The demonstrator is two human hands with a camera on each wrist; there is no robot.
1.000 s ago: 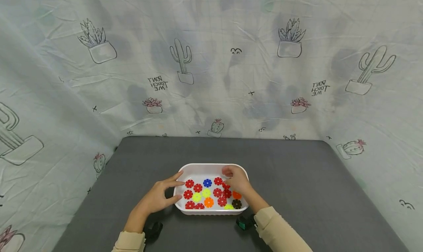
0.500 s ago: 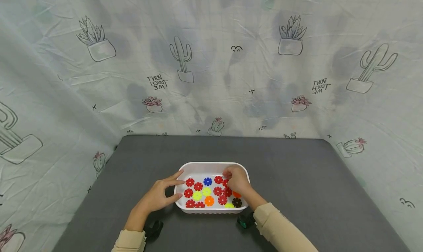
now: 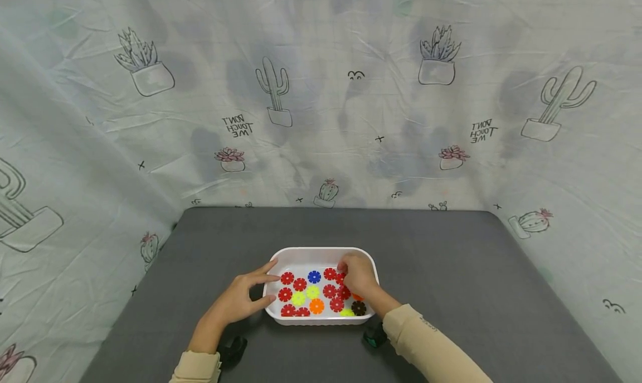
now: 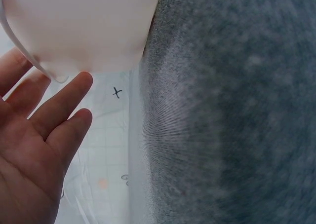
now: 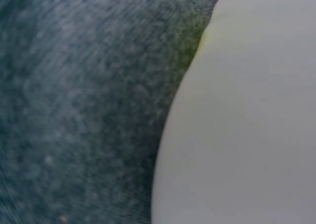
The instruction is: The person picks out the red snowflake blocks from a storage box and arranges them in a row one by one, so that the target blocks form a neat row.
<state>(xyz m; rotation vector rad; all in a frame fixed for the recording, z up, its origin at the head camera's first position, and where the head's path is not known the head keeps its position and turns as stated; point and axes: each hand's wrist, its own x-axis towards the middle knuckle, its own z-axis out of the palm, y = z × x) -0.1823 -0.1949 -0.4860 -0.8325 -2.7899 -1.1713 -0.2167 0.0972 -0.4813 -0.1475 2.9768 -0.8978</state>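
A white plastic tray [image 3: 321,321] on the grey table holds several small notched plastic discs, mostly red, with yellow, orange, blue and black ones among them. My left hand [image 3: 238,299] is at the tray's left end, its spread fingers against the rim. In the left wrist view that hand [image 4: 29,150] touches the tray's outer side [image 4: 84,26] with its fingertips. Inside the tray at the right, my right hand [image 3: 358,274] bends its fingers down over a red disc [image 3: 341,279]. Its fingertips are mostly hidden, so a grip cannot be made out. The right wrist view shows only the tray wall [image 5: 237,125].
The grey tabletop [image 3: 426,260] surrounds the tray. A cactus-printed cloth [image 3: 321,93] hangs behind and along both sides. Loose in the tray lie a blue disc [image 3: 314,277], an orange disc [image 3: 316,306] and a black disc [image 3: 358,308].
My right hand has lowered slightly and its fingers have closed in toward the red discs at the tray's right. My left hand and the tray have stayed in place.
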